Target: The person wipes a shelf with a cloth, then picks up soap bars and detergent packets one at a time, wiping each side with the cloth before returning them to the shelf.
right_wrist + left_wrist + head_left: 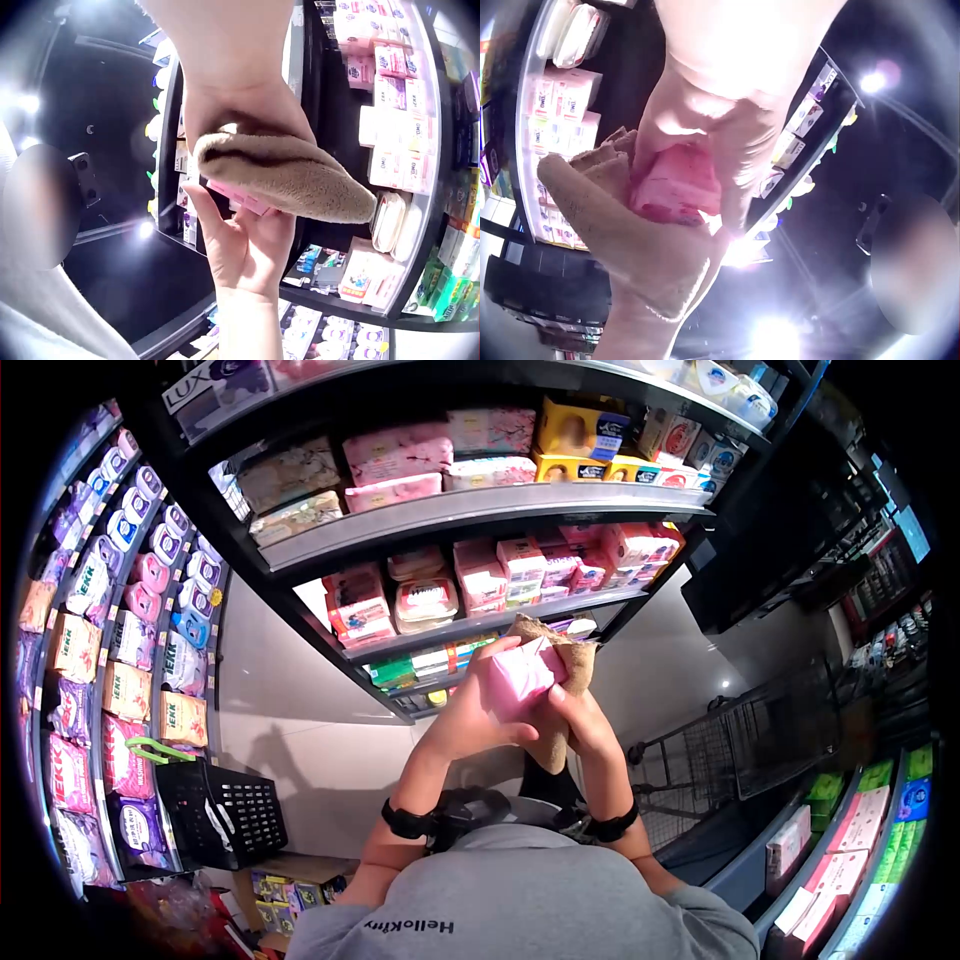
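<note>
Held in front of the chest is a pink wrapped pack (522,678), shiny and block-shaped. My left hand (470,705) grips it from the left side, the thumb along its near edge. A folded tan plush cloth (578,660) lies against the pack's right side, and my right hand (585,722) holds it. In the left wrist view, the pink pack (679,187) sits between the left hand (712,120) and the cloth (630,232). The cloth (285,180) hides most of the pack in the right wrist view, with the right hand (244,116) over it.
Ahead stands a shelf (480,505) stocked with soap packs and boxes. Another shelf (110,690) of bagged goods runs along the left, a black basket (225,815) beside it. To the right are a wire cart (690,765) and low shelves (840,850).
</note>
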`<state>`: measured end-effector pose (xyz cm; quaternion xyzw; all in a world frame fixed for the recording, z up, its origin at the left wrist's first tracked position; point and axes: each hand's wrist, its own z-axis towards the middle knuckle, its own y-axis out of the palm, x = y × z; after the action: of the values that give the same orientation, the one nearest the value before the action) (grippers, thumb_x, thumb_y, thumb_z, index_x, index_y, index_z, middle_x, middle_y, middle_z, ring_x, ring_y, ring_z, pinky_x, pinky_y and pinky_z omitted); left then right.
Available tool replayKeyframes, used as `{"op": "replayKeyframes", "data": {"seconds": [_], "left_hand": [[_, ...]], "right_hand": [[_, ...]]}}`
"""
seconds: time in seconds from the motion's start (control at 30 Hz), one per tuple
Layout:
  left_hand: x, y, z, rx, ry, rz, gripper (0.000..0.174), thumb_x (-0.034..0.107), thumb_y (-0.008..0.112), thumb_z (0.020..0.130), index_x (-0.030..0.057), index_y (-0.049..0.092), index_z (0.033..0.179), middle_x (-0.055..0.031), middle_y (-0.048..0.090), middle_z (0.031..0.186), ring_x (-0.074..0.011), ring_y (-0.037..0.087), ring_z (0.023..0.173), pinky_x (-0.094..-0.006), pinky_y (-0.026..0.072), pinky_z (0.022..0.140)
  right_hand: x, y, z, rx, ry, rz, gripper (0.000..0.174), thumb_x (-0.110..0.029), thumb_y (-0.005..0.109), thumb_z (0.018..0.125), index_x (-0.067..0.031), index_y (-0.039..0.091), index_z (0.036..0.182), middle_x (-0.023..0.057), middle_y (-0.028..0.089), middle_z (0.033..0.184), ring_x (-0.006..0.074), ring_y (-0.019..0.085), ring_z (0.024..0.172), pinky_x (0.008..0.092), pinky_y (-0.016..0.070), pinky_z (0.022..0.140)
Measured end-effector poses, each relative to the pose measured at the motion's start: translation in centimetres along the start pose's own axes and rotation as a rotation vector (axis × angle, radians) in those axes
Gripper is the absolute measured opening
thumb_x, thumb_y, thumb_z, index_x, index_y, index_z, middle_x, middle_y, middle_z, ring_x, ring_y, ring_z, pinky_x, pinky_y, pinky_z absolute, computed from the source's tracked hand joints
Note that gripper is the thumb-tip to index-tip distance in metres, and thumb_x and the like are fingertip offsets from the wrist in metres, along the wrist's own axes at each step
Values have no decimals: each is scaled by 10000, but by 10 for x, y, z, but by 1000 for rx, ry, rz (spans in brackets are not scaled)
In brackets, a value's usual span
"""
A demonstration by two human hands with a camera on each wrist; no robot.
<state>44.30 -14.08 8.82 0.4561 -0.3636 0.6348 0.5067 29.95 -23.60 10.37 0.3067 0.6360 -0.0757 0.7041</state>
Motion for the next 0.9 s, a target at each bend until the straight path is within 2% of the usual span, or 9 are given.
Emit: {"op": "replayKeyframes", "data": {"seconds": [0.1, 0.2, 0.27, 0.4, 0.53, 0.6, 0.73, 0.83, 0.9], "left_hand": [[-2, -10, -1, 49, -23, 62, 796, 144, 769, 665, 63, 289, 1294, -66, 408, 1220, -159, 391, 1148, -312, 353, 947], [-11, -11, -4, 236, -77, -304, 650, 192, 760, 679, 35, 401, 1198, -63, 515, 1083, -170, 527, 966, -289, 404, 868], [-20, -20, -9, 385, -49, -680, 568, 280, 681, 735, 68, 430, 1198, -62, 512, 1137, -199, 501, 1037, -364, 369, 916], [-29, -43, -20, 487, -6, -1020, 508, 377, 594, 778, 101, 474, 1188, -89, 525, 1174, -236, 473, 1116, -444, 338, 960], [-42, -39, -30, 472, -110, -1101, 571, 300, 684, 716, 31, 471, 1172, -109, 557, 1129, -254, 537, 1040, -421, 419, 900], [-46, -35, -36, 456, -170, -1157, 584, 298, 696, 707, 27, 469, 1173, -116, 555, 1129, -249, 548, 1024, -396, 433, 889], [-42, -35, -42, 473, -187, -1085, 532, 285, 656, 747, 27, 469, 1173, -111, 557, 1125, -245, 550, 1023, -424, 416, 901], [-33, -38, -29, 572, -181, -1103, 444, 328, 557, 821, 51, 489, 1161, -86, 560, 1120, -232, 538, 1032, -431, 412, 882], [-28, -41, -23, 542, -137, -1118, 423, 350, 537, 828, 72, 505, 1145, -71, 567, 1103, -217, 533, 1026, -412, 398, 891]], "right_hand": [[5, 5, 11, 124, 115, 201, 542, -321, 482, 871, 7, 324, 1272, 118, 475, 1166, 197, 495, 1041, 320, 413, 872], [-1, 9, 16, 222, 120, 364, 553, -371, 454, 833, -9, 384, 1244, 168, 486, 1176, 284, 497, 1052, 385, 396, 906], [4, -12, 20, -35, 47, 790, 447, -280, 437, 841, -24, 426, 1207, 148, 527, 1135, 270, 524, 1021, 374, 421, 889], [-2, -20, 27, 269, -24, 682, 514, -357, 416, 824, -35, 412, 1225, 149, 486, 1193, 311, 479, 1073, 430, 367, 937], [-5, -16, 46, 111, 52, 692, 525, -334, 441, 795, -18, 417, 1213, 169, 488, 1189, 316, 492, 1063, 432, 373, 936], [-12, 4, 47, 285, 111, 553, 484, -273, 499, 805, -5, 424, 1201, 167, 513, 1151, 289, 524, 1023, 399, 422, 885], [15, 0, 61, 214, 105, 203, 440, -159, 569, 830, 14, 408, 1202, 110, 559, 1041, 186, 561, 925, 289, 455, 793], [31, -10, 62, 289, -364, -1007, 658, -131, 669, 735, 10, 318, 1273, 139, 530, 1049, 226, 519, 958, 298, 429, 800], [24, -16, 58, 148, -527, -1041, 720, -160, 711, 669, -3, 340, 1267, 161, 477, 1137, 265, 456, 1074, 339, 366, 904]]}}
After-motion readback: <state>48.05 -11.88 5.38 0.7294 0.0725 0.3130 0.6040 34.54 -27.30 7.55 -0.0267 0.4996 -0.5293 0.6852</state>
